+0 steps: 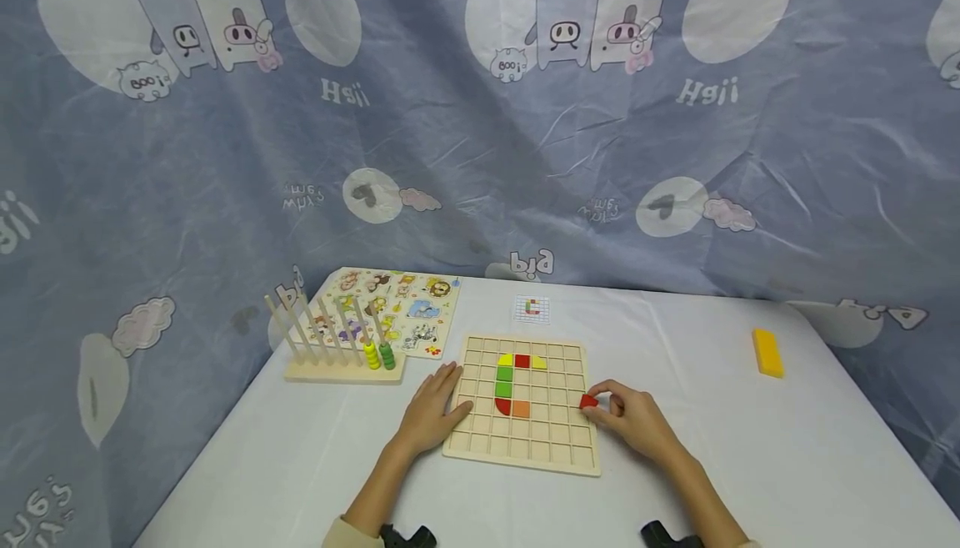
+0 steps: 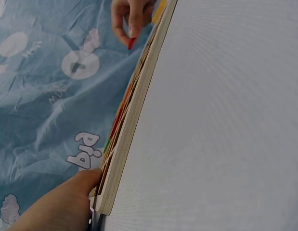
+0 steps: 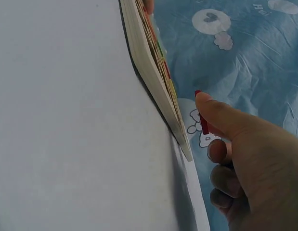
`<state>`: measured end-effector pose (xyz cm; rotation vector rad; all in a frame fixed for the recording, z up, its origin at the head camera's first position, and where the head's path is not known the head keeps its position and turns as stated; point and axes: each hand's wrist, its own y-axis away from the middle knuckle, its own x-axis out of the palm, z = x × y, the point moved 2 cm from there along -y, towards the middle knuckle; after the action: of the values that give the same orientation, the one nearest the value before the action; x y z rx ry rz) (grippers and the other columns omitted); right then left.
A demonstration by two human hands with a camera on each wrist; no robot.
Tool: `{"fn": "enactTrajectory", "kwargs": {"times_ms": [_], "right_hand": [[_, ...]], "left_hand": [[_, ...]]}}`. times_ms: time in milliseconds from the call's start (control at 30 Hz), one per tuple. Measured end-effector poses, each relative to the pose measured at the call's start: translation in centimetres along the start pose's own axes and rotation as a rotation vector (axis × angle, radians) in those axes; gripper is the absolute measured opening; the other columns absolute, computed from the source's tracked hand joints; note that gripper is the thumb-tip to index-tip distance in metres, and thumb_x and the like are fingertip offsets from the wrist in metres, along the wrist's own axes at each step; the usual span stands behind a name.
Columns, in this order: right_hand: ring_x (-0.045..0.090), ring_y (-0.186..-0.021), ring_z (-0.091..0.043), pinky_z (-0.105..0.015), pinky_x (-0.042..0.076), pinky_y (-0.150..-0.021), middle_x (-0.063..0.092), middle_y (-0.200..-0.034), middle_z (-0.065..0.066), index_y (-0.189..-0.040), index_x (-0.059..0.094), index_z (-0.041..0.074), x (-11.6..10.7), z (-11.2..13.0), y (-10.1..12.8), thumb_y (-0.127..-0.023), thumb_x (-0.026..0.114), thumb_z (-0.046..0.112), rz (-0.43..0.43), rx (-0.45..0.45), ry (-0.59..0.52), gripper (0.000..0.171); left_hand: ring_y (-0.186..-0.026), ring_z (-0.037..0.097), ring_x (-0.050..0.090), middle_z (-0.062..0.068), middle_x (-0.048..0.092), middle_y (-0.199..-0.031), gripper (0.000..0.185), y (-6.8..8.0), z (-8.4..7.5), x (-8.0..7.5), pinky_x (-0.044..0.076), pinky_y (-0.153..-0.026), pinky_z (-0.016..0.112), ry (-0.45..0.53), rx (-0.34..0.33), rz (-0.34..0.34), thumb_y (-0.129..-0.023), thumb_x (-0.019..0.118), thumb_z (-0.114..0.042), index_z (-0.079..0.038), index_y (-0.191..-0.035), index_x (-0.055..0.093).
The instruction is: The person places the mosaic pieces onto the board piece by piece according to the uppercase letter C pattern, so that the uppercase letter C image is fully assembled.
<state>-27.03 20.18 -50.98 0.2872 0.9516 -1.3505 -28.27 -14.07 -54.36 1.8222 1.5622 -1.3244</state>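
Observation:
A wooden grid board (image 1: 555,448) lies on the white table. Set in its cells are a red square (image 1: 522,361), two yellow pieces beside it, two green squares (image 1: 504,381), a dark red rounded piece (image 1: 502,406) and an orange square (image 1: 521,409). My left hand (image 1: 431,411) rests along the board's left edge, fingers extended and thumb on the rim. Between thumb and forefinger, my right hand (image 1: 633,419) pinches a small red tile (image 3: 202,113) over the board's right edge. In the right wrist view the tile appears edge-on, and the other fingers are curled.
A small pattern card (image 1: 532,309) lies behind the board. At the left stand a wooden peg rack (image 1: 337,371) with yellow and green beads and an animal picture board (image 1: 442,314). A yellow block (image 1: 768,353) lies far right. A patterned cloth (image 1: 480,131) hangs behind the table.

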Motion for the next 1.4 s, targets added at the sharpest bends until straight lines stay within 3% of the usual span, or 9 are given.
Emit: {"fn": "enactTrajectory", "kwargs": {"times_ms": [567, 1400], "right_hand": [[0.031, -0.041, 0.0, -0.017, 0.026, -0.039, 0.039, -0.049, 0.012, -0.096, 0.065, 0.024, 4.0, 2.7, -1.7, -0.077, 0.071, 0.041, 0.125, -0.022, -0.046, 0.026], [0.032, -0.041, 0.0, -0.017, 0.028, -0.04, 0.039, -0.048, 0.014, -0.098, 0.066, 0.024, 5.2, 3.9, -2.0, -0.08, 0.071, 0.036, 0.139, -0.065, 0.019, 0.022]], "left_hand": [[-0.136, 0.025, 0.024, 0.011, 0.032, -0.146, 0.066, 0.0, -0.2, -0.2, 0.016, -0.112, 0.041, -0.001, 0.008, 0.001, -0.092, 0.049, -0.046, -0.005, -0.142, 0.035], [-0.136, 0.023, 0.023, 0.011, 0.032, -0.146, 0.066, -0.1, -0.1, 0.0, 0.015, -0.112, 0.039, -0.013, 0.01, -0.006, -0.092, 0.049, -0.046, -0.005, -0.142, 0.035]]}}
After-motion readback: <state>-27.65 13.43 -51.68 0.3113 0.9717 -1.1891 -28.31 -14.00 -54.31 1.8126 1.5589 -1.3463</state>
